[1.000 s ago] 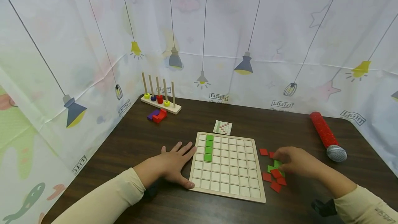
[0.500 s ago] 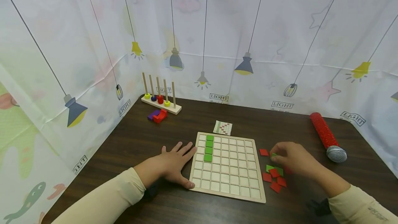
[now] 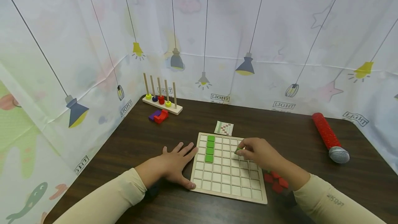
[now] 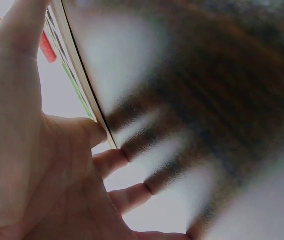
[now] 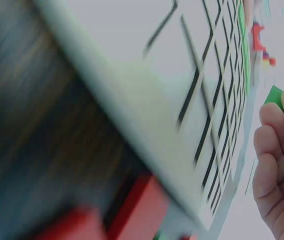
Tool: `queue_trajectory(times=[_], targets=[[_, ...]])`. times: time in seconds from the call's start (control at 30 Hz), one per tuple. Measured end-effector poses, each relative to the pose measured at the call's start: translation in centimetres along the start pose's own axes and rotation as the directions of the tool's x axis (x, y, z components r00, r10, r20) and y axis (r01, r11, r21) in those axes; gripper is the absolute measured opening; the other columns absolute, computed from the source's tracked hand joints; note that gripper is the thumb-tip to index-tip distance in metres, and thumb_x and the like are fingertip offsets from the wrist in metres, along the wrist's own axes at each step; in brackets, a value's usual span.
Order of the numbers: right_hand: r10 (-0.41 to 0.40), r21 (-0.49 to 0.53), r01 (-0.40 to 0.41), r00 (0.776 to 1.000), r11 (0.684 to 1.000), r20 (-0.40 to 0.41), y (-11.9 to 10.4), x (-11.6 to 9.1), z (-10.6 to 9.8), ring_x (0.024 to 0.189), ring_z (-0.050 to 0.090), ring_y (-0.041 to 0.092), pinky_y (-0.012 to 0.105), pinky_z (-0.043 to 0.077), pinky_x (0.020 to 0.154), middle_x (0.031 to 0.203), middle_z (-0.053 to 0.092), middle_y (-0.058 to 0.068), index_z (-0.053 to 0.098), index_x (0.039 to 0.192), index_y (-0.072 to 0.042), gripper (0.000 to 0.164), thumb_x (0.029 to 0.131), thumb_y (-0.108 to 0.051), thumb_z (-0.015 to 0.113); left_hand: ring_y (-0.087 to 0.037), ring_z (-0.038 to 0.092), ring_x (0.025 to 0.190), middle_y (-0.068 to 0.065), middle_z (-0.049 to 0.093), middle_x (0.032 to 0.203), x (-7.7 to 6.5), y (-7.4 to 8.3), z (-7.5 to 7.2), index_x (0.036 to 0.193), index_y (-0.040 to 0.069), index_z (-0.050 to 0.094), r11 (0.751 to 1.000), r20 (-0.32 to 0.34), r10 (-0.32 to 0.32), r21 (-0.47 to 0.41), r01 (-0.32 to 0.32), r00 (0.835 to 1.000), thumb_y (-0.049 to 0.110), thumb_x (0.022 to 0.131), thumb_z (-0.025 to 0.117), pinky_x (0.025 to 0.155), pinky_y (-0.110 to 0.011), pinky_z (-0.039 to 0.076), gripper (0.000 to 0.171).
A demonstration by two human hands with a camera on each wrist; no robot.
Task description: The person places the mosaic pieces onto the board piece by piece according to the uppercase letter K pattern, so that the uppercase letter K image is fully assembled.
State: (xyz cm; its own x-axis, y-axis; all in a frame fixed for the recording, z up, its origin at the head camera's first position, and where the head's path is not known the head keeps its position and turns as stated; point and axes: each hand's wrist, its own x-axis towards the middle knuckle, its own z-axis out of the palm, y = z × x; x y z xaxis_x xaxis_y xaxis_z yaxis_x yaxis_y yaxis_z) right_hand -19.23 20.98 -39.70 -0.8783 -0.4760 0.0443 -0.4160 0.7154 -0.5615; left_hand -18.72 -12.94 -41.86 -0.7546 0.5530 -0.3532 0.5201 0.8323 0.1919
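A wooden grid board (image 3: 217, 175) lies on the dark table. Green tiles (image 3: 210, 151) fill several cells in its second column from the left. My right hand (image 3: 259, 153) is over the right half of the board, pinching a green square tile (image 5: 274, 97) between thumb and fingertips. Spread flat beside the board's left edge, my left hand (image 3: 175, 165) touches the frame with its thumb and forefinger. In the left wrist view the fingertips (image 4: 113, 161) press on the table along that edge. Red tiles (image 3: 277, 186) lie right of the board, partly hidden by my right forearm.
Above the board lies a small pattern card (image 3: 224, 128). A peg stand (image 3: 162, 104) with coloured rings is at the back left, with red and purple blocks (image 3: 158, 116) in front. A red microphone (image 3: 330, 137) lies at the right. Patterned curtains hang behind the table.
My right hand has picked a green tile from the loose tiles and moved left with it, over the board. My left hand has stayed at the board's left edge.
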Motion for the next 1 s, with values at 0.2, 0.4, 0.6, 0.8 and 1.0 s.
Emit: queue_trajectory(times=[0.2, 0.4, 0.6, 0.8, 1.0], targets=[[-0.038, 0.06, 0.034, 0.997, 0.998, 0.065, -2.5, 1.5, 2.2, 0.065, 0.057, 0.014, 0.033, 0.048, 0.061, 0.074, 0.064, -0.002, 0.072, 0.099, -0.015, 0.011, 0.102, -0.023, 0.065, -0.033, 0.004, 0.155, 0.001, 0.001, 0.171, 0.0, 0.0, 0.0, 0.166, 0.03, 0.006, 1.0, -0.004, -0.001, 0.004, 0.001, 1.0, 0.085, 0.073, 0.066, 0.106, -0.078, 0.015, 0.124], [-0.084, 0.069, 0.078, 0.992, 0.995, 0.089, -4.5, 2.7, 4.3, 0.071, 0.056, 0.008, 0.031, 0.049, 0.066, 0.082, 0.066, -0.009, 0.075, 0.095, -0.015, 0.013, 0.101, -0.025, 0.068, -0.033, 0.004, 0.155, 0.002, 0.0, 0.171, 0.0, 0.1, 0.1, 0.166, 0.03, 0.006, 1.0, -0.001, -0.015, 0.01, 0.015, 1.0, 0.086, 0.072, 0.066, 0.106, -0.078, 0.016, 0.124], [-0.131, 0.065, 0.124, 0.985, 0.99, 0.112, -5.6, 3.2, 5.6, 0.071, 0.057, 0.006, 0.031, 0.049, 0.067, 0.084, 0.069, -0.011, 0.077, 0.096, -0.016, 0.009, 0.1, -0.02, 0.069, -0.033, 0.004, 0.155, 0.002, 0.001, 0.171, 0.0, 0.0, 0.2, 0.166, 0.03, 0.007, 1.0, -0.008, -0.01, 0.008, 0.01, 1.0, 0.086, 0.072, 0.065, 0.106, -0.078, 0.016, 0.124], [-0.15, 0.039, 0.146, 0.983, 0.988, 0.106, -5.7, 3.6, 6.5, 0.064, 0.052, 0.004, 0.029, 0.046, 0.061, 0.077, 0.064, -0.013, 0.076, 0.097, -0.016, 0.005, 0.098, -0.018, 0.072, -0.034, 0.006, 0.155, 0.0, 0.002, 0.171, -0.2, 0.1, 0.0, 0.166, 0.028, 0.008, 1.0, -0.016, -0.004, 0.012, 0.004, 1.0, 0.086, 0.073, 0.065, 0.105, -0.078, 0.018, 0.124], [-0.145, 0.007, 0.145, 0.984, 0.989, 0.102, -5.7, 3.6, 7.0, 0.057, 0.046, 0.005, 0.028, 0.041, 0.056, 0.068, 0.056, -0.009, 0.073, 0.105, -0.014, 0.01, 0.097, -0.021, 0.073, -0.034, 0.005, 0.155, 0.0, 0.002, 0.171, -0.2, 0.1, 0.0, 0.166, 0.028, 0.007, 1.0, -0.017, 0.001, 0.012, -0.001, 1.0, 0.086, 0.073, 0.064, 0.105, -0.078, 0.018, 0.124]])
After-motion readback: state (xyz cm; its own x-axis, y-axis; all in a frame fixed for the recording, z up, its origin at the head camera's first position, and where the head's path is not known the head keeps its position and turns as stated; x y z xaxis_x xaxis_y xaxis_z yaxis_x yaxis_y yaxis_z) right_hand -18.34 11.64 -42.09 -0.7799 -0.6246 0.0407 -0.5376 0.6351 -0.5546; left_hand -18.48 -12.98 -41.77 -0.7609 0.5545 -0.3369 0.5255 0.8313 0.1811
